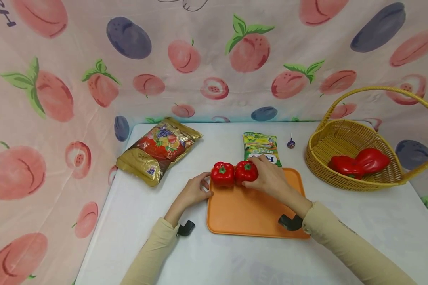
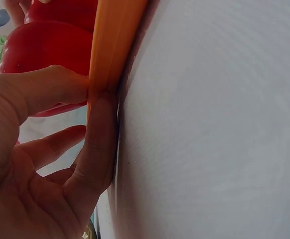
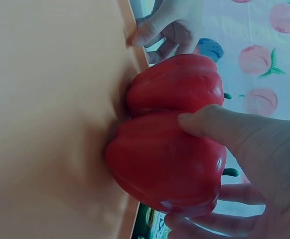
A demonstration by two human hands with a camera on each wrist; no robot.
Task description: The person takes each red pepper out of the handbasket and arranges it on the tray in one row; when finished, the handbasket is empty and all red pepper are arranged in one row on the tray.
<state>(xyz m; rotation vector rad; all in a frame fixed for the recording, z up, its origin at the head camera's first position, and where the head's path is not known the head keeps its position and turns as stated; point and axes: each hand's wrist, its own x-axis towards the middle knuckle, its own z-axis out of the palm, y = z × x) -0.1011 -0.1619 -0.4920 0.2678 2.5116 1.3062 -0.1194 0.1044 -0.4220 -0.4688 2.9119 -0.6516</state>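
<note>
Two red bell peppers stand side by side, touching, at the far left corner of an orange tray (image 1: 249,215). My right hand (image 1: 269,178) grips the right bell pepper (image 3: 165,159), thumb on its near side and fingers around the far side. The left bell pepper (image 1: 222,174) has no hand around it. At the tray's left edge my left hand (image 1: 193,190) pinches the orange rim (image 2: 110,45), with the thumb on its upper side and a finger at its outer, lower side.
A gold snack bag (image 1: 160,150) lies at the back left. Behind the tray are a green and yellow packet (image 1: 259,144) and a lollipop (image 1: 291,143). On the right stands a handled wicker basket (image 1: 317,168) with red peppers (image 1: 372,160) inside.
</note>
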